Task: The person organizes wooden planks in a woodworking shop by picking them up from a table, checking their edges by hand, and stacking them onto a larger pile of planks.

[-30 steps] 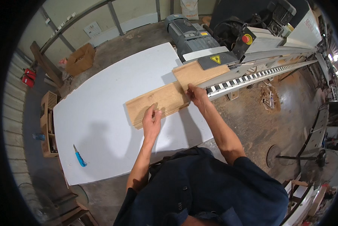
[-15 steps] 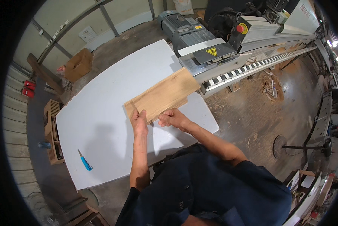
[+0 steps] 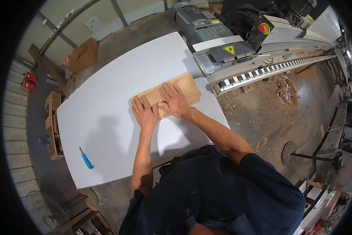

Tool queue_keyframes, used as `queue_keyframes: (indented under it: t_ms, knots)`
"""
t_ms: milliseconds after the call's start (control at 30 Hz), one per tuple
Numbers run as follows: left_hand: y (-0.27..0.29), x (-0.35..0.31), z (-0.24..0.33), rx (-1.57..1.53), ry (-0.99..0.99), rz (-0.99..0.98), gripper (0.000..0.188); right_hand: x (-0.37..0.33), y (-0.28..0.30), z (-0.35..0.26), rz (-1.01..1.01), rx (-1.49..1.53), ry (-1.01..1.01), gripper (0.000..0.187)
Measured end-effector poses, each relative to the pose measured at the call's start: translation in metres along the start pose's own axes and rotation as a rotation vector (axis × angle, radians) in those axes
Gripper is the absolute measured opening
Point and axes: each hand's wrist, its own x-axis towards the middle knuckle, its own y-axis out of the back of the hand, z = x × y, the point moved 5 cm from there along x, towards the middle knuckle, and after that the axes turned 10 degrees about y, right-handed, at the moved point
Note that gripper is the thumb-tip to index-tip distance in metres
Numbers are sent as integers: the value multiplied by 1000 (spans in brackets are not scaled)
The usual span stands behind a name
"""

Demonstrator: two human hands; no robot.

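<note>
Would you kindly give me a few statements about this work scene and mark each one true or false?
1. The person's left hand and right hand both rest on the flat, light-brown wooden boards. True.
2. The blue-handled knife with a slim blade lies to the right of the boards. False: the knife lies to their left.
3. A yellow triangular warning sign sits on the dark-grey machine cover. True.
4. The broad tabletop under the boards is black. False: the tabletop is white.
5. The far edge of the tabletop looks curved in this fisheye view. True.
</note>
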Motion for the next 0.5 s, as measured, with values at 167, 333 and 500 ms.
queue_keyframes:
  t_ms: [167,333,500]
  knots:
    - [1,-2,5,24,50,-86,76,-7,14,47,-180,-214,-199,89]
    - [9,-2,7,0,57,-104,78,-27,36,104,-39,-117,-422,85]
    - [11,2,-2,-298,92,-38,76,-60,48,148,7,191,-656,69]
